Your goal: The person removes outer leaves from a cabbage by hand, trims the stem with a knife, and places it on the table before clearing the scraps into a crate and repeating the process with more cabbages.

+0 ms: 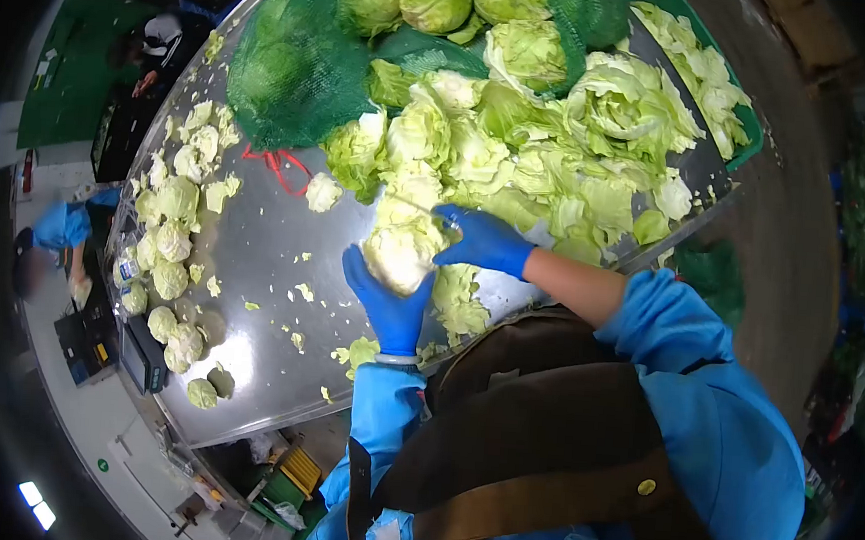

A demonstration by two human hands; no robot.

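Note:
A pale, stripped cabbage (pixel 393 254) rests low over the metal table (pixel 268 334), between my gloved hands. My left hand (pixel 386 299), in a blue glove, is cupped round its lower left side. On the right, my right hand (pixel 480 241) has its fingers curled beside the cabbage; a thin object (pixel 409 204), perhaps a blade, sticks out from it over the cabbage. Loose green leaves (pixel 578 195) are heaped beyond and to the right. A small cut piece (pixel 324 192) lies to the left of the cabbage.
Green net bags (pixel 286 74) of cabbages stand at the far side, beside a red string (pixel 281 167). Trimmed cabbages (pixel 173 240) line the left edge. A green crate (pixel 752 142) of leaves is at the far right. Another person (pixel 62 226) stands at the left.

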